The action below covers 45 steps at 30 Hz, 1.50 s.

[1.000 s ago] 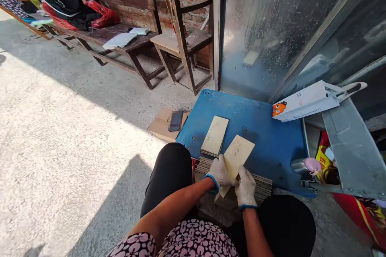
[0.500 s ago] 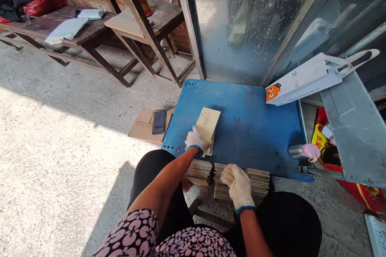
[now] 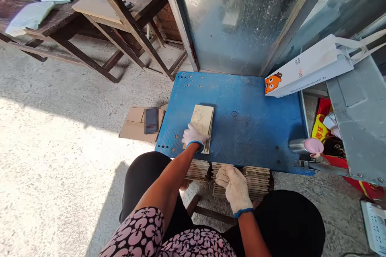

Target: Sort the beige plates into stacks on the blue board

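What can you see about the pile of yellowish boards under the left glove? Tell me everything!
The pile is thin, flat, pale-yellow oblong boards, maybe wood, with small dark specks on the top one. Layered edges show along its right side; I can't count them. It lies flat on the blue tabletop, left of the middle, its long sides pointing away from the person. The gloved left hand lies across it, hiding part.

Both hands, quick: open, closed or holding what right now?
Left hand: across the stack of boards; firm grip can't be told.
Right hand: fingers curled, nothing visibly held; fully closed can't be told.
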{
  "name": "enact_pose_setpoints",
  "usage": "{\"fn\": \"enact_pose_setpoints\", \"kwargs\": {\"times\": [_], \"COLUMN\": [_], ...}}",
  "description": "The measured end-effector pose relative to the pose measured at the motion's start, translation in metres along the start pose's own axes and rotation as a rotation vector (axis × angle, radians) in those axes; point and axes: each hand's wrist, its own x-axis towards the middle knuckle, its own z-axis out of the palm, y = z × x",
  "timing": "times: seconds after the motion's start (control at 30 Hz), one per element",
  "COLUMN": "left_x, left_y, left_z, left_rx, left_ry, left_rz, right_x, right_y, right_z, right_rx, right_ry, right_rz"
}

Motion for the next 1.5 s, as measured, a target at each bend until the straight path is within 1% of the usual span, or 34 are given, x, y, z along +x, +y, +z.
{"fn": "enact_pose_setpoints", "kwargs": {"times": [0.07, 0.23, 0.33, 0.43, 0.53, 0.63, 0.73, 0.83, 0.93, 1.03, 1.1, 1.2, 1.23, 1.4, 1.5], "left_x": [0.001, 0.009, 0.012, 0.007, -0.007, -0.028, -0.055, -0.086, -0.115, -0.139, -0.15, -0.158, -0.159, -0.153, -0.148], "left_y": [0.001, -0.002, -0.006, -0.011, -0.023, -0.044, -0.068, -0.086, -0.096, -0.105, -0.113, -0.124, -0.126, -0.13, -0.133], "left_z": [0.003, 0.016, 0.018, 0.013, 0.007, 0.009, 0.021, 0.037, 0.052, 0.064, 0.07, 0.077, 0.078, 0.079, 0.082], "left_rx": [0.01, -0.011, -0.038, -0.049, -0.066, -0.053, 0.0, 0.076, 0.141, 0.204, 0.246, 0.302, 0.313, 0.332, 0.375], "left_ry": [0.009, -0.01, -0.025, 0.048, 0.094, 0.082, 0.076, 0.01, -0.087, -0.134, -0.168, -0.202, -0.203, -0.168, -0.15], "left_rz": [0.0, -0.001, 0.061, 0.144, 0.184, 0.2, 0.255, 0.301, 0.321, 0.322, 0.305, 0.284, 0.287, 0.337, 0.36], "right_x": [0.001, 0.004, 0.004, 0.004, 0.003, 0.003, 0.002, -0.001, -0.002, -0.002, -0.001, -0.001, -0.001, -0.003, -0.002], "right_y": [0.0, 0.006, 0.009, 0.01, 0.012, 0.014, 0.013, 0.012, 0.012, 0.015, 0.017, 0.02, 0.021, 0.026, 0.029], "right_z": [0.0, -0.005, -0.007, -0.009, -0.01, -0.012, -0.013, -0.013, -0.013, -0.015, -0.017, -0.021, -0.023, -0.028, -0.03], "right_rx": [0.02, -0.005, -0.034, -0.078, -0.137, -0.167, -0.16, -0.154, -0.153, -0.196, -0.253, -0.308, -0.327, -0.504, -0.556], "right_ry": [-0.017, 0.066, 0.069, 0.081, 0.122, 0.133, 0.124, 0.113, 0.103, 0.086, 0.071, 0.033, 0.039, 0.198, 0.214], "right_rz": [0.015, 0.015, 0.005, -0.014, -0.032, -0.041, -0.035, -0.03, -0.022, -0.01, -0.018, -0.036, -0.042, -0.063, -0.053]}}
